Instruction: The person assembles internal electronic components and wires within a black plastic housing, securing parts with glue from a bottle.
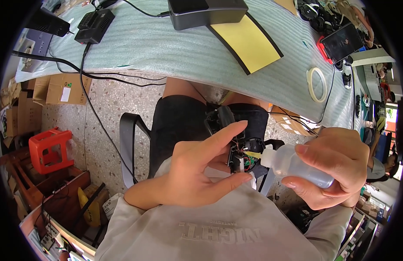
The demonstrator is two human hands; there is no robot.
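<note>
Over my lap, my left hand (190, 167) holds a black device (253, 145) whose casing is open. Its index finger and thumb are spread along the device's left side, while the other fingers are partly hidden behind it. Inside the device, a green circuit board (250, 163) and thin wires show. My right hand (336, 163) is wrapped round a translucent squeeze bottle (285, 162), tilted on its side with the white cap end toward the device. A yellowish tip at the cap reaches the opened casing; whether it touches cannot be made out.
Ahead lies a table covered in pale foam sheet (136, 52). On it are a dark grey box (210, 15), a yellow sheet with black edges (249, 43), a tape roll (317, 85), a phone (342, 42) and a charger (95, 26). A cable (90, 98) hangs down left, near a red stool (51, 150).
</note>
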